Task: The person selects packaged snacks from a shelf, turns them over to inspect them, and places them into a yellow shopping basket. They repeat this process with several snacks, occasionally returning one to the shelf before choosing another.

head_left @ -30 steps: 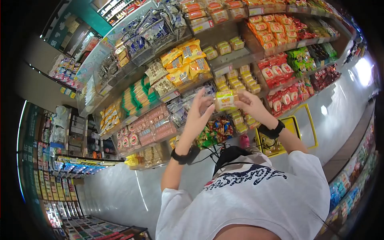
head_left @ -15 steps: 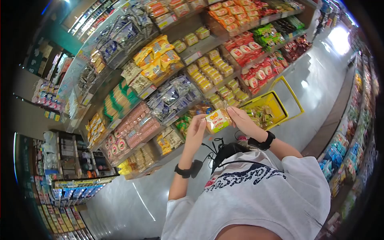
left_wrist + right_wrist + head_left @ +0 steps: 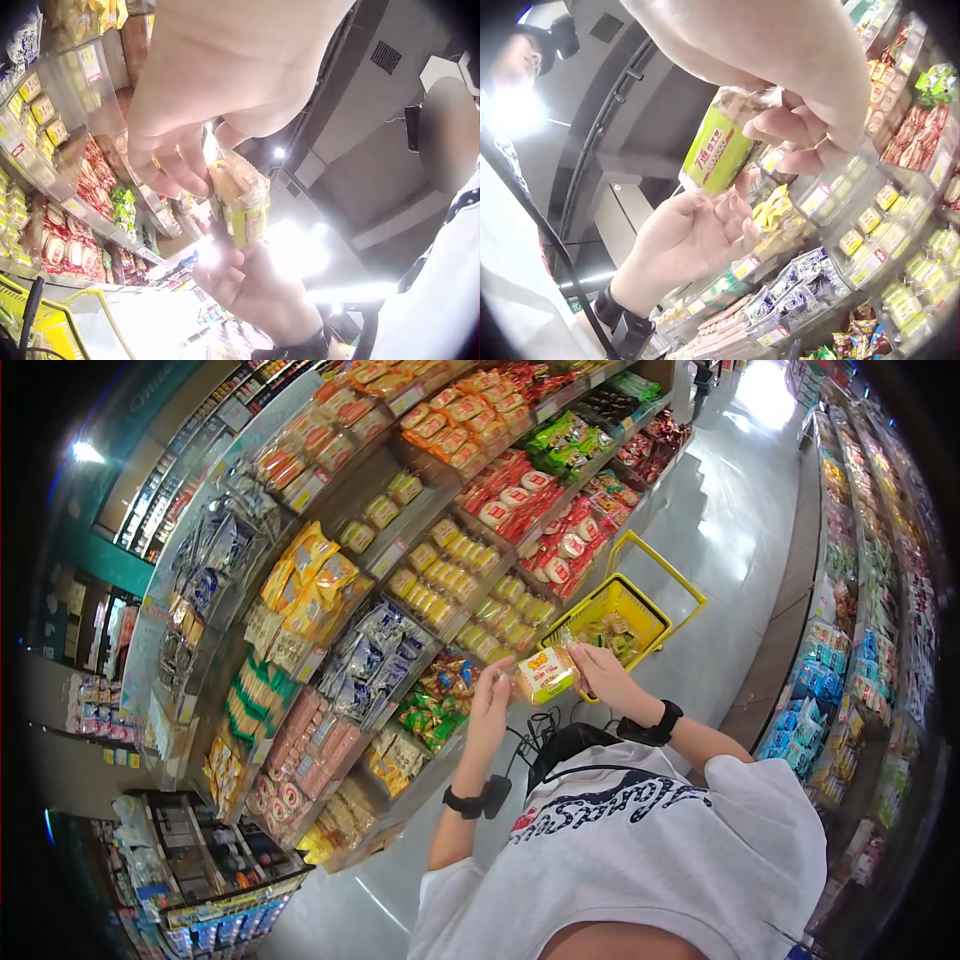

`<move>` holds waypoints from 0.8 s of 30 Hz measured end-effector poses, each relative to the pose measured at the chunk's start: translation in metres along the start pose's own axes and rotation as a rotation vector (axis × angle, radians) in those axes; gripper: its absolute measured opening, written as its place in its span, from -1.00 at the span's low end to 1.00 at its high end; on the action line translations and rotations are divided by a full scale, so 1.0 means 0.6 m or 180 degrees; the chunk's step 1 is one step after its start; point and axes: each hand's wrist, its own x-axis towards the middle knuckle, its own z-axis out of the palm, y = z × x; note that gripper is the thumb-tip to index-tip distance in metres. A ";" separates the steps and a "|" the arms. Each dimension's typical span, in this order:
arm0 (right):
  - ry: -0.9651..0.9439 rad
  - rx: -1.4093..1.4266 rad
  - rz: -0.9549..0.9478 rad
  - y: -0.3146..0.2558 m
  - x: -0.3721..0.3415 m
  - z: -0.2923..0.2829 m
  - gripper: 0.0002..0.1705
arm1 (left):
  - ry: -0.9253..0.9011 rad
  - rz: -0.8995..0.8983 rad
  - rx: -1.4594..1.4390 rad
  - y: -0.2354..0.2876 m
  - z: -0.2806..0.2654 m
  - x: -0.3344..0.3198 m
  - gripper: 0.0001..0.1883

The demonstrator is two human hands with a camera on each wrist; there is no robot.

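A clear-wrapped snack pack (image 3: 548, 674) with a white and green label is held in front of the chest, between both hands. My left hand (image 3: 487, 710) pinches its left end. At the opposite end, the fingers and thumb of my right hand (image 3: 606, 678) grip the wrapper. In the left wrist view, the pack (image 3: 241, 199) shows its pale contents and a green side, with the right hand (image 3: 259, 292) below it. The right wrist view shows the pack's green panel (image 3: 718, 148) with red and white lettering, and the left hand (image 3: 690, 236) under its lower end.
Store shelves (image 3: 385, 560) full of wrapped snacks rise ahead and to the left. A yellow shopping basket (image 3: 645, 605) with several similar packs inside stands beyond the right hand, its handle raised. Another stocked shelf (image 3: 810, 710) runs along the right side of the aisle floor (image 3: 715, 540).
The pack came back from the shelf front toward the body. My left hand, apart from it at first, now holds its left end. The head view swung right, bringing the basket fully into sight.
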 end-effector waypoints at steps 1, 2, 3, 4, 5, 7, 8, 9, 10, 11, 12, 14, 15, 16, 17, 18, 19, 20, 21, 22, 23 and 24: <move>0.0008 -0.0017 0.0073 0.001 -0.001 -0.012 -0.55 | -0.0007 -0.0007 -0.0039 0.000 0.012 0.005 -0.67; 0.0006 -0.0035 0.0145 0.000 0.000 -0.023 -0.55 | -0.0004 -0.0013 -0.0077 -0.001 0.023 0.010 -0.68; 0.0000 -0.0054 0.0212 0.000 0.001 -0.035 -0.55 | 0.0003 -0.0015 -0.0114 -0.002 0.035 0.016 -0.68; 0.0030 -0.0145 0.0105 0.000 0.002 -0.044 -0.56 | 0.0024 -0.0189 -0.0228 -0.004 0.043 0.022 -0.68; 0.0059 -0.0239 -0.0001 -0.001 0.004 -0.054 -0.56 | 0.0046 -0.0364 -0.0345 -0.007 0.049 0.029 -0.68; 0.0094 -0.0359 -0.0197 0.002 0.009 -0.083 -0.57 | 0.0143 -0.0591 -0.0708 -0.001 0.080 0.044 -0.68; 0.0093 -0.0380 -0.0288 0.009 0.015 -0.098 -0.57 | 0.0224 -0.0644 -0.0952 0.006 0.101 0.051 -0.68; 0.0085 -0.0398 -0.0381 0.012 0.021 -0.116 -0.57 | 0.0314 -0.0693 -0.1193 0.012 0.120 0.059 -0.67; 0.0112 -0.0469 -0.0453 0.013 0.025 -0.135 -0.57 | 0.0361 -0.0760 -0.1172 0.011 0.136 0.067 -0.67; 0.0135 -0.0534 -0.0525 0.014 0.028 -0.155 -0.57 | 0.0414 -0.0831 -0.1148 0.007 0.151 0.076 -0.67; 0.0155 -0.0599 -0.0596 0.016 0.033 -0.176 -0.57 | 0.0470 -0.0903 -0.1126 0.004 0.166 0.085 -0.66; -0.0019 -0.0329 -0.0317 0.034 0.048 -0.235 -0.56 | 0.0442 -0.0895 -0.1043 -0.006 0.212 0.111 -0.66; -0.0091 -0.0212 -0.0170 0.043 0.054 -0.254 -0.55 | 0.0411 -0.0894 -0.1014 -0.012 0.228 0.122 -0.66; -0.0069 -0.0228 -0.0191 0.050 0.060 -0.270 -0.55 | 0.0481 -0.0934 -0.1058 -0.017 0.243 0.130 -0.66; -0.0042 -0.0241 -0.0203 0.059 0.066 -0.284 -0.54 | 0.0547 -0.0983 -0.1101 -0.023 0.257 0.138 -0.66; -0.0006 -0.0252 -0.0209 0.065 0.070 -0.298 -0.54 | 0.0605 -0.1039 -0.1142 -0.024 0.271 0.144 -0.66; -0.0080 -0.0130 -0.0092 0.071 0.076 -0.311 -0.52 | 0.0661 -0.1128 -0.1169 -0.023 0.285 0.148 -0.65; -0.0122 -0.0099 -0.0069 0.076 0.082 -0.325 -0.52 | 0.0711 -0.1224 -0.1205 -0.019 0.301 0.150 -0.65; -0.0163 -0.0078 -0.0034 0.081 0.087 -0.337 -0.53 | 0.0759 -0.1330 -0.1255 -0.013 0.319 0.151 -0.64; -0.0203 -0.0057 0.0001 0.068 0.087 -0.344 -0.53 | 0.0605 -0.1300 -0.0949 -0.002 0.332 0.155 -0.66; -0.0094 -0.0055 0.0012 0.051 0.084 -0.353 -0.55 | 0.0453 -0.1261 -0.0654 0.010 0.341 0.161 -0.68; -0.0139 -0.0024 0.0095 0.049 0.089 -0.361 -0.56 | 0.0301 -0.1201 -0.0359 0.014 0.349 0.169 -0.70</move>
